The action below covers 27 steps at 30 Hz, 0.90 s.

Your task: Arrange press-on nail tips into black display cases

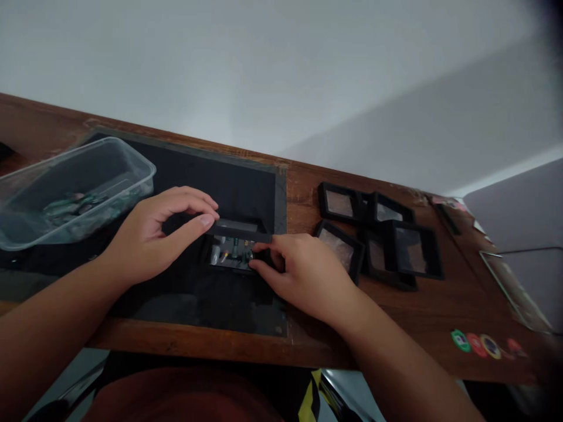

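Observation:
A small black case (240, 237) lies on the black mat (176, 305), its lid raised. Several small green, white and yellow pieces (235, 252) show inside. My left hand (165, 231) pinches the lid's upper left corner between thumb and fingertips. At the case's right side, my right hand (303, 269) has thumb and fingers closed round the edge, and its fingertips partly cover the inside.
On the left stands a clear plastic tub (145, 167) with small greenish pieces in it. Several black framed cases (416, 249) lie on the wooden table (417, 316) to the right. Round coloured badges (461, 340) are near the front right edge.

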Each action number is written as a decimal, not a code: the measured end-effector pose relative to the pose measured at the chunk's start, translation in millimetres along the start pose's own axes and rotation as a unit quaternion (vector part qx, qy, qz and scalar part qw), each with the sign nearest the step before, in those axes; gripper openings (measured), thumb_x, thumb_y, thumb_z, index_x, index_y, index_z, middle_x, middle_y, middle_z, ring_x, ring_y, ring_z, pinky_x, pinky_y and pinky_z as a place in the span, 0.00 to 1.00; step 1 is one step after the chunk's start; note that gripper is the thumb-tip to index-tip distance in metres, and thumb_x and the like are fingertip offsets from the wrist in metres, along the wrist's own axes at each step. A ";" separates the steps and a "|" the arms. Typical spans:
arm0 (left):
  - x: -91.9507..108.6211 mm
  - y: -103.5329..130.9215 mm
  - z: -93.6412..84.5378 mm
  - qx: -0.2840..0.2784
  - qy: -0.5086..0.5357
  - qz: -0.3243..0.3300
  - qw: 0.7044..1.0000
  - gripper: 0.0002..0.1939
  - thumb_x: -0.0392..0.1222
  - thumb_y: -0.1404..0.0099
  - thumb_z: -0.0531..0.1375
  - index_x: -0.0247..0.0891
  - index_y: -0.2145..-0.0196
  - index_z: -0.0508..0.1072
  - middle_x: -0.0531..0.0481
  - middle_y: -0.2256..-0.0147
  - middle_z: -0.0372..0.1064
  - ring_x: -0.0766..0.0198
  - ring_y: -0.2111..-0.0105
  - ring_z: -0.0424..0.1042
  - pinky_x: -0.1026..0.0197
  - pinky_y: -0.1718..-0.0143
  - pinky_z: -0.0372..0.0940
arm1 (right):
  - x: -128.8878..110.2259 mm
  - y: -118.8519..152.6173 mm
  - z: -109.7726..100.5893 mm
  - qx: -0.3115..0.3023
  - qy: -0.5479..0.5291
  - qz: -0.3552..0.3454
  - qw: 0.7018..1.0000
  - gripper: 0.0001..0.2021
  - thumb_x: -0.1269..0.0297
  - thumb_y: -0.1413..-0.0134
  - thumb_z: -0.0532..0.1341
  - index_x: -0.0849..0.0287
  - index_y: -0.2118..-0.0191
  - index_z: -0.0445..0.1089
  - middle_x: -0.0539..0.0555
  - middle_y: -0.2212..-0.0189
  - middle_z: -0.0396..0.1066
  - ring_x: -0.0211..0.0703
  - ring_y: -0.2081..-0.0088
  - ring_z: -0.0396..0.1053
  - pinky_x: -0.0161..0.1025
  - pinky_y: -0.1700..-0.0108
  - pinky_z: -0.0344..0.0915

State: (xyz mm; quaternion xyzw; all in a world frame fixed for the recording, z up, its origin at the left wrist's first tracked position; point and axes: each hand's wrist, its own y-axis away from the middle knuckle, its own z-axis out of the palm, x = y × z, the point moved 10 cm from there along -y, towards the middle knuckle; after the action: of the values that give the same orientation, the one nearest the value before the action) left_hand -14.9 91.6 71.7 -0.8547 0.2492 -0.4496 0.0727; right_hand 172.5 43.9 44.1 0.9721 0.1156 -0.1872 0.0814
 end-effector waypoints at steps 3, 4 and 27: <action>-8.6 0.0 1.4 -0.009 0.019 -0.026 0.999 0.09 0.51 0.29 0.63 0.47 0.56 0.80 0.51 0.51 0.80 0.54 0.48 0.77 0.51 0.43 0.70 | 1.0 1.1 -6.4 0.007 -0.027 -0.003 1.000 0.11 0.60 0.38 0.70 0.56 0.71 0.73 0.49 0.76 0.74 0.45 0.64 0.77 0.38 0.69 0.53; -12.1 0.6 3.0 -0.018 0.019 -0.037 0.999 0.12 0.53 0.30 0.64 0.47 0.54 0.80 0.50 0.49 0.79 0.53 0.47 0.77 0.50 0.42 0.69 | 1.7 1.4 -9.6 0.011 -0.034 -0.002 0.999 0.12 0.59 0.39 0.71 0.56 0.71 0.73 0.48 0.77 0.73 0.44 0.65 0.77 0.38 0.70 0.52; -27.6 15.9 38.0 -0.191 -0.117 -0.046 0.974 0.48 0.72 0.44 0.70 0.53 0.31 0.66 0.42 0.37 0.69 0.36 0.37 0.69 0.36 0.37 0.69 | 11.0 0.0 -1.8 -0.042 -0.105 0.010 0.994 0.36 0.57 0.48 0.77 0.54 0.36 0.66 0.44 0.69 0.73 0.39 0.70 0.70 0.38 0.70 0.58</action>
State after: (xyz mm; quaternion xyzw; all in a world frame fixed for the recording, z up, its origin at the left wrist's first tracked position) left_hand -3.0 87.6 23.7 -0.9099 0.2805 -0.2938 -0.0843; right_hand 183.0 46.4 41.6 0.9440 0.1045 -0.2822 0.1354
